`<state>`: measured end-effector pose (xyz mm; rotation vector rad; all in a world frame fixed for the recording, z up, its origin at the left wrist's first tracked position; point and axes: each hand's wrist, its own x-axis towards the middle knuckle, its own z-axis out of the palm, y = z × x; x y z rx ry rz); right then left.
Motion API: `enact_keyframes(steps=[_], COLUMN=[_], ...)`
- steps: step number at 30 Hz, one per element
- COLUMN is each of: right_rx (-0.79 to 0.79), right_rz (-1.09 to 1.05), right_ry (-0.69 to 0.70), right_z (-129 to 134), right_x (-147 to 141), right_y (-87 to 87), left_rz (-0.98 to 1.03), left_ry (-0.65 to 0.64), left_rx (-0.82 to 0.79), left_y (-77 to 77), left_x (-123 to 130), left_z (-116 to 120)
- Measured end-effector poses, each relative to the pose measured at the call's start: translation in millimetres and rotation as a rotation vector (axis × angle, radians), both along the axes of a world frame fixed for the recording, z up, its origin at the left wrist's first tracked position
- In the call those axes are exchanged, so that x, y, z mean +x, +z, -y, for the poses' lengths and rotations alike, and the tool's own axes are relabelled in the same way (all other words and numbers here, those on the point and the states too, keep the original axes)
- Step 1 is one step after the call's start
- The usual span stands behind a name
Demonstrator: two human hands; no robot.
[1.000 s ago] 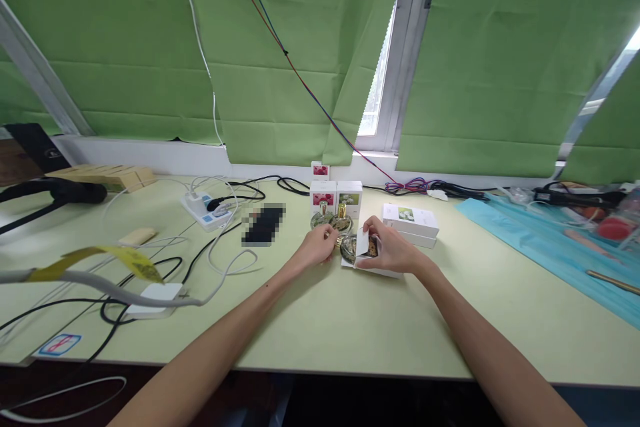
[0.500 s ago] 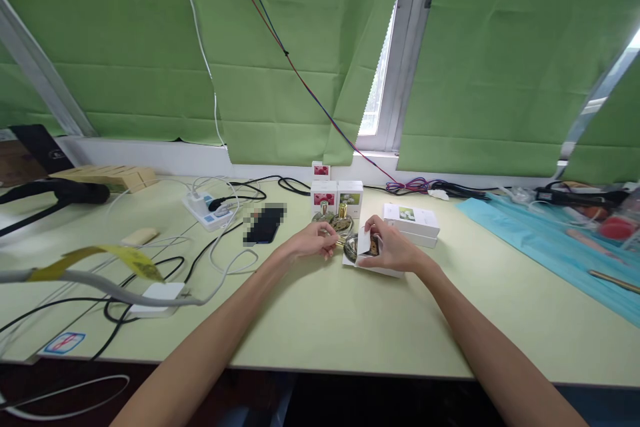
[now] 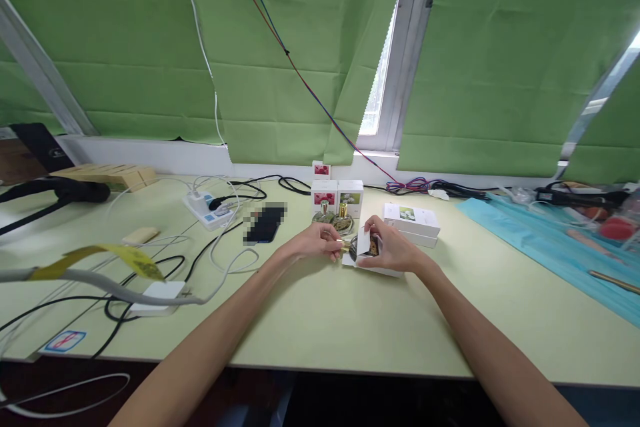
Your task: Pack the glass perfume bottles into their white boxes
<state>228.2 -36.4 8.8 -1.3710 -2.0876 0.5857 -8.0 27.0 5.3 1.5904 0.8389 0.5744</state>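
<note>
A glass perfume bottle (image 3: 353, 248) with a gold cap lies on its side, partly inside the open end of a white box (image 3: 383, 271). The fingers of my left hand (image 3: 320, 241) are closed on the cap end. My right hand (image 3: 387, 247) grips the box from above, thumb and fingers about its open flap, hiding part of it. Just behind, two more perfume bottles stand upright: one with a silvery cap (image 3: 324, 211), the other with a gold cap (image 3: 343, 217). A white box with a red flower picture (image 3: 324, 192) and one with a white flower picture (image 3: 354, 191) stand behind them.
White boxes (image 3: 417, 217) lie stacked right of my hands. To the left are a phone (image 3: 267, 223), a power strip (image 3: 207, 211), a white adapter (image 3: 159, 297) and tangled cables. Blue plastic sheeting (image 3: 535, 233) covers the right side of the table.
The lying perfume bottle has slid right, further into the box, and less of its glass shows. My left hand has moved slightly right with it. My right hand stays on the box.
</note>
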Motion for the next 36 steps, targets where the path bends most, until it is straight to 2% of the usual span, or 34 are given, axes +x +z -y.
enact_keyframes(steps=[5, 12, 19, 27, 36], right_rx=[0.006, 0.008, 0.015, 0.015, 0.026], right_rz=[-0.002, -0.008, -0.029, -0.057, -0.074], right_ry=[0.003, 0.009, 0.01, 0.01, 0.019], right_z=[0, 1, 0, 0, 1], right_x=[-1, -1, -1, -2, -2], right_y=[0.1, -0.8, -1.3, -0.4, -1.2], left_rz=[0.002, -0.051, -0.094, -0.096, -0.094], left_ry=[-0.031, -0.03, 0.026, 0.009, 0.081], left_rx=[0.024, 0.141, 0.236, 0.28, 0.352], left_y=[1.6, -0.6, -1.4, -1.2, -1.8], left_x=[-1, 2, 5, 6, 9], left_z=[0, 0, 3, 3, 2])
